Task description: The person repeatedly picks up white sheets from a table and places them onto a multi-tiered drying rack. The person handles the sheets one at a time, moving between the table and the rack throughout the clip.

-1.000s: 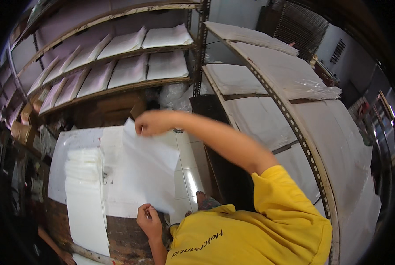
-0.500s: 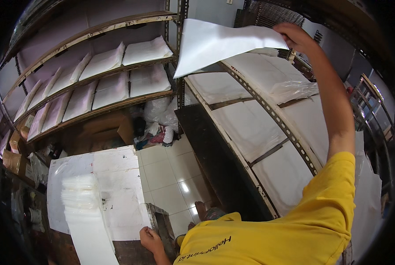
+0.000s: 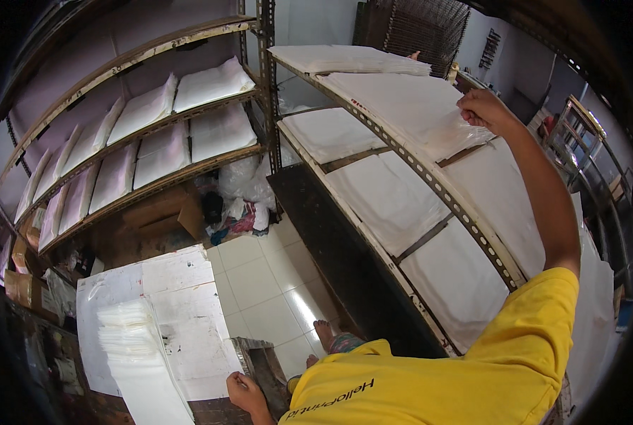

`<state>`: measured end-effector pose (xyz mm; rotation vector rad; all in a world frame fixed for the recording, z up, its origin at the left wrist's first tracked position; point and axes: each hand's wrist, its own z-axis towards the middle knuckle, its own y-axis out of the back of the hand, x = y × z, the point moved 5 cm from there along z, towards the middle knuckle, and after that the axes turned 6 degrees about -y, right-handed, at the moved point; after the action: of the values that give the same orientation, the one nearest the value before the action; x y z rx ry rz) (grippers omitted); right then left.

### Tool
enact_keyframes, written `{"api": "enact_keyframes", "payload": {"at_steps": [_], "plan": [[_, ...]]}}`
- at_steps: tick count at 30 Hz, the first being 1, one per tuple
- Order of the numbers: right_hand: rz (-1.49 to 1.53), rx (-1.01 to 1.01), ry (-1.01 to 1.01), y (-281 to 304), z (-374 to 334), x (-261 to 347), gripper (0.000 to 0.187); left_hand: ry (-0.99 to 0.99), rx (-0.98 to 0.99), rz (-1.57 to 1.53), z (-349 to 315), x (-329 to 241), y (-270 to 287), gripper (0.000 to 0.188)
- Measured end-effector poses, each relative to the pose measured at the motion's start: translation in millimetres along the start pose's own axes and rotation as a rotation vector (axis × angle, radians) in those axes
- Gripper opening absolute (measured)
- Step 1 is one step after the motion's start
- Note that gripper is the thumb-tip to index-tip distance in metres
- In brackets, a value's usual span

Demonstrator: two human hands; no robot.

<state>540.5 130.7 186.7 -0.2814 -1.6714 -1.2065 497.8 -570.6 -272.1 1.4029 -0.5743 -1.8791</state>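
Raised at the upper right, my right hand [image 3: 485, 112] has its fingers curled in and no sheet hangs from it. Just beyond it lies a white sheet stack [image 3: 408, 106] on the slanted upper shelf of the right rack. A further white stack [image 3: 352, 60] sits on that shelf's far end. Low down, my left hand [image 3: 247, 394] is loosely closed beside the table's right edge, with nothing visible in it. On the table board [image 3: 192, 319], a fanned pile of white sheets [image 3: 136, 354] hangs over the near side.
A perforated metal rail [image 3: 430, 166] edges the right rack, whose lower shelf holds more white stacks [image 3: 387, 202]. Along the left, another rack [image 3: 167, 170] carries several paper stacks. A dark bench [image 3: 345, 248] stands by the tiled floor [image 3: 260, 276]. Cloth and plastic bags [image 3: 245, 212] lie behind.
The white sheet held up by my right hand has left it, and the hand is a little lower. My view has shifted slightly; my left hand stays by the table edge.
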Motion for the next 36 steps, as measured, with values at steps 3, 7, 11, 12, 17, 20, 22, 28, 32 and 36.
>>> {"api": "enact_keyframes", "payload": {"at_steps": [3,7,11,12,17,20,22,28,32,36], "plan": [[-0.078,0.016,-0.027,-2.2,-1.1,-0.4,0.014,-0.019,0.002,0.005,-1.5,1.7,0.3,0.013],[-0.133,0.093,-0.071,3.9,1.2,-4.9,0.015,-0.044,-0.013,0.009,-2.8,7.6,-3.2,0.013],[-0.164,0.039,-0.116,1.0,-13.5,-3.3,0.015,-0.042,-0.015,0.032,-4.7,5.8,-1.8,0.013],[-0.176,0.044,-0.122,1.0,-13.4,-4.6,0.016,-0.029,-0.004,0.030,-4.7,5.7,-2.2,0.013],[-0.435,-0.013,-0.024,3.5,-22.6,17.7,0.018,-0.062,-0.009,-0.002,-4.0,0.0,-3.7,0.013],[-0.448,-0.006,0.226,0.4,-20.5,62.0,0.021,-0.085,-0.027,-0.012,-0.1,-3.6,-7.8,0.012],[-0.434,0.032,0.504,-36.8,-34.6,107.9,0.023,-0.069,-0.054,-0.009,0.3,-2.7,-3.1,0.011],[-0.649,0.089,1.207,-190.4,-159.3,228.6,0.020,-0.086,-0.131,-0.065,3.2,-2.8,9.0,0.008],[-0.467,0.449,1.486,-288.8,-252.9,241.5,0.022,-0.055,-0.119,-0.055,-6.2,-8.5,16.8,0.009],[-0.206,0.809,1.480,-340.9,-337.6,225.3,0.022,0.110,-0.179,-0.239,-40.5,-19.6,31.4,0.010]]}}
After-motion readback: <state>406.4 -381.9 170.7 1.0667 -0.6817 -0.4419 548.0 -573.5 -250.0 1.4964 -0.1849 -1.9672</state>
